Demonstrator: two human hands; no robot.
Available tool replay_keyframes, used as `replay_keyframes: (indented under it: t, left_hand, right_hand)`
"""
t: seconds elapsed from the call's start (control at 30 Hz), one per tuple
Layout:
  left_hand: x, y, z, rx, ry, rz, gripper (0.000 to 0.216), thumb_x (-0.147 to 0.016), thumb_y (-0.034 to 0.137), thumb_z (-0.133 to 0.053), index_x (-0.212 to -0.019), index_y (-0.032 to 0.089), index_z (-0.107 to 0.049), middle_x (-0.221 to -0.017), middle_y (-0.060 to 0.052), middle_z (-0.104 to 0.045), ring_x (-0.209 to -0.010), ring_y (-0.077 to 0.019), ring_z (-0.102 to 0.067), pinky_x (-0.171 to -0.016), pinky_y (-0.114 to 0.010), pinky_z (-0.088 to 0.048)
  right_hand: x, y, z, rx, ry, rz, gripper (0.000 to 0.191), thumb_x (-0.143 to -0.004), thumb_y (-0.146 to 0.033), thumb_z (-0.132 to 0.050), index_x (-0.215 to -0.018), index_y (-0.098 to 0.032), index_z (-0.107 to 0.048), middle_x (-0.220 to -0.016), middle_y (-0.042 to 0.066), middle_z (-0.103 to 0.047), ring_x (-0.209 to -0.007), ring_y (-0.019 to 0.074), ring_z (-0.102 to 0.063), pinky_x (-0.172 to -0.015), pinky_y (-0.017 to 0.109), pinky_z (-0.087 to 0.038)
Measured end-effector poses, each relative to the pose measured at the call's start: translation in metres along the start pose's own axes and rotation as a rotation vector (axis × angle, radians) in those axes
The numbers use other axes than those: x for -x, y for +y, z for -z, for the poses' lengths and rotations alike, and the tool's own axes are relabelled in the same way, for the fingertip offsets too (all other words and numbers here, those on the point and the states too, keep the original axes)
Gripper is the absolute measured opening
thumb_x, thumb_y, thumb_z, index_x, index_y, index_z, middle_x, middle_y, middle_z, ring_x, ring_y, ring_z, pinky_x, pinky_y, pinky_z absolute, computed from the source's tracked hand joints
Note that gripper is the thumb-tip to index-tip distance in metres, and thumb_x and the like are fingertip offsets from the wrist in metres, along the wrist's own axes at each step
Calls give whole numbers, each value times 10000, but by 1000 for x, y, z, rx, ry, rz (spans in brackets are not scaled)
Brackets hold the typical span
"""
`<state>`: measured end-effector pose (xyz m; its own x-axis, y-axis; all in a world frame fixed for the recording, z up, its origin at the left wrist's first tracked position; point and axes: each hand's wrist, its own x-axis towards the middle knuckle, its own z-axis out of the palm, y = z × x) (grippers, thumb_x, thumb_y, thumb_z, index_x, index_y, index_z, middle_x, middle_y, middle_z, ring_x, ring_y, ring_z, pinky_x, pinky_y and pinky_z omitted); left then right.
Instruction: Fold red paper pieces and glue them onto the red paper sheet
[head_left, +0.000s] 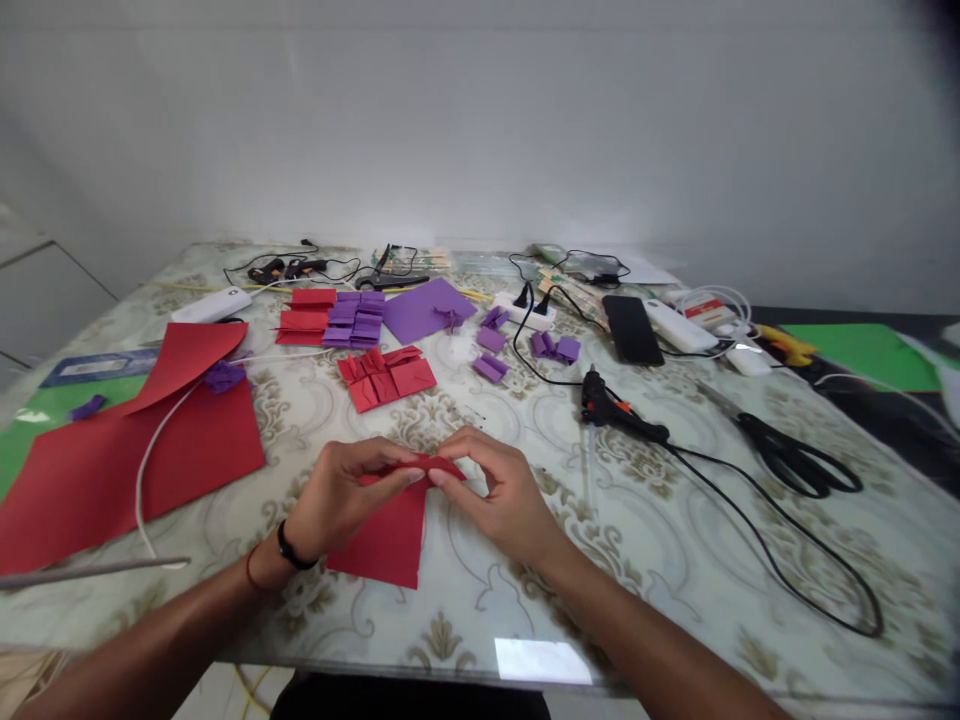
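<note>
Between both hands is a small folded strip of red paper [429,463], pinched from either side. My left hand [352,490] grips its left end with thumb and fingers, while my right hand [491,485] pinches its right end. Below the strip, a flat red paper rectangle [386,535] lies on the table, partly covered by my left hand. Just beyond the hands rests a red piece with folded paper strips [386,378]. Further back, a red and purple folded-paper piece [330,318] lies flat.
On the right lie a black glue gun [619,410] with a looping cord and black-handled scissors [787,445]. A black phone [632,330] and a white power strip [525,312] sit behind. Large red sheets [202,440] cover the left. Small purple folded pieces [491,368] and a purple sheet [427,308] lie mid-table.
</note>
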<state>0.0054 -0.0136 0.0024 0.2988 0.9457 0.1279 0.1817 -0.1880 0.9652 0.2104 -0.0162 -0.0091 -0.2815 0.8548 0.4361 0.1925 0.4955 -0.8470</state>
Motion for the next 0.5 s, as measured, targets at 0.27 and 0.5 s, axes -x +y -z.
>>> replay_keyframes:
  t: [0.27, 0.5]
  left_hand:
    - [1, 8, 0, -239, -24, -109, 86, -873, 241, -738, -874, 180, -798, -835, -39, -816, -698, -162, -730, -667, -245, -566]
    - [1, 7, 0, -305, -50, -160, 80, -890, 189, -710, -866, 177, -786, -806, -16, -805, -683, -135, -711, -674, -221, -536]
  right_hand:
    - [-1, -5, 1, -30, -33, -18, 65, -933, -201, -672, -872, -223, -680, -856, 41, -691, -812, 195, -646, -767, 346, -508]
    - [0, -7, 1, -27, -60, -20, 63, -927, -163, -668, -922, -223, -688, -887, 36, -685, -832, 182, -647, -787, 332, -502]
